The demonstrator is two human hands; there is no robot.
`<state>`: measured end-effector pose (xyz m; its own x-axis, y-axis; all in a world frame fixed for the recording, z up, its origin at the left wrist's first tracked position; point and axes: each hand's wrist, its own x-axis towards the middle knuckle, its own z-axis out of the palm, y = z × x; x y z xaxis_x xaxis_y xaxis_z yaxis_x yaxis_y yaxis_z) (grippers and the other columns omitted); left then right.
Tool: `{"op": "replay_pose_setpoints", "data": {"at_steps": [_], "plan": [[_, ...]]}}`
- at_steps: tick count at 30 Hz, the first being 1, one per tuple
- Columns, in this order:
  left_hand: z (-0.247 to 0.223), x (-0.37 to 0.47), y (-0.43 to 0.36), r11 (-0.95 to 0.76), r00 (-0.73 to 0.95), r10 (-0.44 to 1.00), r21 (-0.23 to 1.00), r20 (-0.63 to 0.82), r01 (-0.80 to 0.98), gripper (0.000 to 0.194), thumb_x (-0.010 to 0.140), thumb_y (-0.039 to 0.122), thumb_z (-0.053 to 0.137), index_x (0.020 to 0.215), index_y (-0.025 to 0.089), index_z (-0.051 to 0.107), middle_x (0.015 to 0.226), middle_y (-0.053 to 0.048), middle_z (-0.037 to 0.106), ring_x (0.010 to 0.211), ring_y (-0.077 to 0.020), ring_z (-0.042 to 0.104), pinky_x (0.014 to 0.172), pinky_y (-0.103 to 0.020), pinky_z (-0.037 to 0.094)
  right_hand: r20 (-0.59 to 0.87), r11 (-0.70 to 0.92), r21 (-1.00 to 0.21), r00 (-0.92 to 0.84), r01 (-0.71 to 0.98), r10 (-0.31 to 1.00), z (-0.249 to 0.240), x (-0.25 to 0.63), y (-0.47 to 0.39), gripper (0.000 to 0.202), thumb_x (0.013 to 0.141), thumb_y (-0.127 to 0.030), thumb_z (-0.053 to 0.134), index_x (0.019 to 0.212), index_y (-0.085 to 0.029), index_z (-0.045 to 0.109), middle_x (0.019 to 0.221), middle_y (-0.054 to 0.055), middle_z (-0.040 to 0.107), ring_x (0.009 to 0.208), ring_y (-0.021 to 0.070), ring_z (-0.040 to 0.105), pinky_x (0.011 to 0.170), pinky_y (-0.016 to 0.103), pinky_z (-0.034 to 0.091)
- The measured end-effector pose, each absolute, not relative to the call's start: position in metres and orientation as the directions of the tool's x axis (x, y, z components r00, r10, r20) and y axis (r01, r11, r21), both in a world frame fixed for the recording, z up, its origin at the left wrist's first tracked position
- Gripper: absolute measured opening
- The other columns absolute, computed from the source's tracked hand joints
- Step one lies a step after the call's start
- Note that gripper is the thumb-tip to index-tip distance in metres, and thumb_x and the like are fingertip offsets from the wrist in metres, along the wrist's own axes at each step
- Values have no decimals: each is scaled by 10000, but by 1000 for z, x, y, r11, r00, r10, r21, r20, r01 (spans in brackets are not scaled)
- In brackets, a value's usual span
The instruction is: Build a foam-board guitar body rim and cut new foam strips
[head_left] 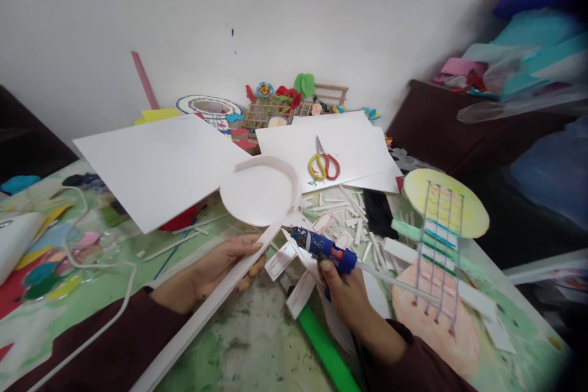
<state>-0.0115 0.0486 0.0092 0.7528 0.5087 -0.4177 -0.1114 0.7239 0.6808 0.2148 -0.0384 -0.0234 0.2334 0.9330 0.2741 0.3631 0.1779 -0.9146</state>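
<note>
My left hand (227,266) pinches a long white foam strip (206,306) that slants from the lower left up toward a round white foam disc (257,193). The disc has a raised white rim along its far and right edge, and the strip reaches its near right side. In my right hand (346,294) is a blue glue gun (321,249), its fingers wrapped round the grip. Its nozzle points left, close to the strip's upper end. A pale glue stick (395,278) sticks out of its back. Whether the nozzle touches the strip I cannot tell.
White boards (165,165) lie behind, with red-and-yellow-handled scissors (324,162) on one. White foam scraps (344,214) scatter right of the disc. A painted paper guitar (436,269) lies at right. A white cord (78,245) runs along the left. A green strip (326,349) lies in front.
</note>
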Motion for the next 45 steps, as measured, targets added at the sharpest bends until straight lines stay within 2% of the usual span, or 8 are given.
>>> {"op": "replay_pose_setpoints", "data": {"at_steps": [8,13,19,22,28,38,45], "plan": [[8,-11,50,697,749,534,706,-393,-127,112,859,267,527,856,157,505,599,9,522,389,-60,469,357,-144,414,280,146,-902,293,406,914,-25,210,-44,447,757,-641,549,847,-219,669,758,60,639,794,242,597,635,328,491],[5,-11,51,698,735,555,699,-390,-156,144,846,293,555,841,155,514,681,8,495,499,-93,544,337,-136,409,239,136,-919,247,369,939,-29,211,-45,436,767,-635,543,795,-217,664,656,38,601,711,219,588,604,320,486],[5,-10,52,685,693,585,715,-422,-143,173,808,281,608,881,135,550,718,-3,493,556,-105,556,340,-140,429,287,208,-901,162,381,944,-19,210,-46,415,752,-609,581,784,-203,660,734,50,629,707,201,579,640,315,482],[5,-9,51,650,687,608,746,-398,-143,169,793,261,630,869,134,549,703,4,483,542,-91,540,357,-136,427,277,226,-902,92,367,956,-11,210,-47,441,762,-624,554,734,-192,643,672,33,601,632,171,544,587,285,454],[4,-8,48,564,661,665,814,-349,-138,191,800,278,635,788,137,508,659,24,461,496,-53,491,375,-117,361,299,254,-907,88,336,950,-12,209,-43,488,786,-639,506,626,-183,574,553,2,524,524,125,461,496,244,387],[6,-4,45,487,601,731,864,-323,-128,171,779,271,632,769,139,523,601,36,436,490,-58,430,440,-166,329,256,214,-933,114,291,960,-26,211,-44,393,815,-555,527,717,-182,603,622,21,572,536,127,477,477,237,396],[8,-2,43,517,591,722,849,-360,-114,156,762,244,642,786,137,531,616,33,428,492,-55,388,432,-162,313,306,261,-902,81,343,949,-22,210,-43,386,822,-535,517,653,-190,550,567,-13,499,514,110,428,490,237,375]]}}
